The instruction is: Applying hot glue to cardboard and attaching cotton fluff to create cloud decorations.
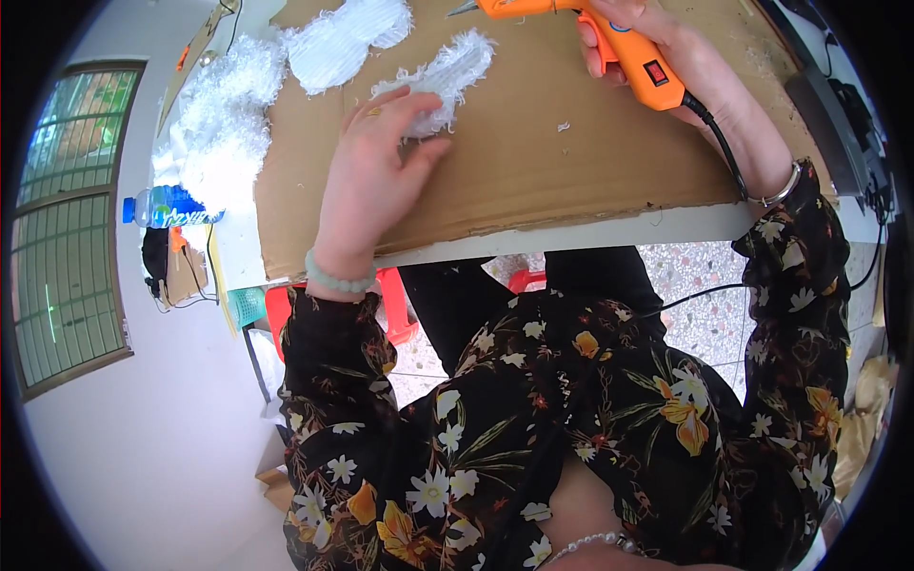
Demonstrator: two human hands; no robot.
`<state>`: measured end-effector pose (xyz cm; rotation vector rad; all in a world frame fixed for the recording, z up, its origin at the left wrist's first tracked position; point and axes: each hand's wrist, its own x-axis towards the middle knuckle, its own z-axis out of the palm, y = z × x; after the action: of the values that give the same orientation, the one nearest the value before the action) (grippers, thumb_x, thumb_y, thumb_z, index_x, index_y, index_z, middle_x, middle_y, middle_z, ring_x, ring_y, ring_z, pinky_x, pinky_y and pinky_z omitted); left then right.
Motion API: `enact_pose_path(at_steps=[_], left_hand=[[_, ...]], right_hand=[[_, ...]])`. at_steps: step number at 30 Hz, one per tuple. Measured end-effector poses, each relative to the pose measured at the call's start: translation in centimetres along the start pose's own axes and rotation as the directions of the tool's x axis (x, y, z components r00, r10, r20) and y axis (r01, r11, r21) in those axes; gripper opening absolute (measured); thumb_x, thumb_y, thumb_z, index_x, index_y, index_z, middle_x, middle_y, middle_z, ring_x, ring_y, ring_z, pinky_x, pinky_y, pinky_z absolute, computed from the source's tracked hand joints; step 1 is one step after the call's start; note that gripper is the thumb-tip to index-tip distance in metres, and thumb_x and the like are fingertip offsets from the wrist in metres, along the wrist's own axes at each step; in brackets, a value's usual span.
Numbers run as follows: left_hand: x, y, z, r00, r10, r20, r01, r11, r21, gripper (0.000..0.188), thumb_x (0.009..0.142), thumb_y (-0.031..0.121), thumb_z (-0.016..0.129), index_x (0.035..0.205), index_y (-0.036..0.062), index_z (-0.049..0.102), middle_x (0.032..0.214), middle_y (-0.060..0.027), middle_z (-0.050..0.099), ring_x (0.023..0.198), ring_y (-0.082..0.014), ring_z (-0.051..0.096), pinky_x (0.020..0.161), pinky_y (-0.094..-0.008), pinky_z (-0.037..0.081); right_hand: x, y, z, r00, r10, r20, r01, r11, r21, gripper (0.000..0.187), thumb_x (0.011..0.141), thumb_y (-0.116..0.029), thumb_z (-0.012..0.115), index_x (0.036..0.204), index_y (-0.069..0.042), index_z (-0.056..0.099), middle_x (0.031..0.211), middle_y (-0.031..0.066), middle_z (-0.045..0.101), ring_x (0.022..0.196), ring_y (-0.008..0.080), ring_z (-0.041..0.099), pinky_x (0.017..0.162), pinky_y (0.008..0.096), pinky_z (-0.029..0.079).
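Observation:
My right hand (666, 43) is wrapped round an orange hot glue gun (636, 59), its fingers at the red trigger. The gun's metal nozzle points left over the cardboard, and a black cord trails from the handle along my right wrist. My left hand (376, 162) reaches over the near end of a white, fuzzy-edged fabric piece (455, 74). Its thumb and fingers are apart, and the fingertips lie over or beside the fabric; whether they press on it I cannot tell. Beyond it lies a wider ribbed white fabric piece (347, 43) with frayed edges.
A brown cardboard sheet (543, 181) covers the table. Shaggy white material (224, 105) is heaped at the left, near a blue-labelled plastic bottle (176, 205) lying on its side. Dark equipment (824, 124) with cables lines the right edge. A red stool (395, 305) shows below the table.

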<state>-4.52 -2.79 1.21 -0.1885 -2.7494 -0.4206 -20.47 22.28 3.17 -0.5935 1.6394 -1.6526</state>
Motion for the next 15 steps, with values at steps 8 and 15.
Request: enact_pose_path(at_steps=[8,15], left_hand=[[0.4,-3.9,-5.1,0.757,-0.464,-0.460,0.135,0.800,-0.584,0.009,0.090,0.007,0.067,0.088,-0.0012,0.065,0.086,-0.0092,0.071,0.082,-0.0117,0.063,0.085,-0.0280,0.048],[-0.2,-6.0,-3.5,0.709,-0.539,-0.454,0.217,0.780,-0.587,0.025,0.094,0.022,0.062,0.081,0.0004,0.066,0.068,-0.0039,0.063,0.068,-0.0084,0.057,0.071,-0.0256,0.044]], right_hand=[[1.2,1.1,-1.6,0.990,-0.062,-0.126,0.107,0.913,0.393,0.033,0.097,-0.038,0.053,0.097,-0.005,0.059,0.081,0.0091,0.064,0.067,0.0151,0.058,0.062,0.0253,0.048],[1.8,-0.2,-3.3,0.930,-0.249,-0.269,0.362,0.736,0.571,0.032,0.096,-0.039,0.053,0.095,-0.008,0.056,0.082,0.0084,0.061,0.063,0.0163,0.053,0.059,0.0304,0.045]])
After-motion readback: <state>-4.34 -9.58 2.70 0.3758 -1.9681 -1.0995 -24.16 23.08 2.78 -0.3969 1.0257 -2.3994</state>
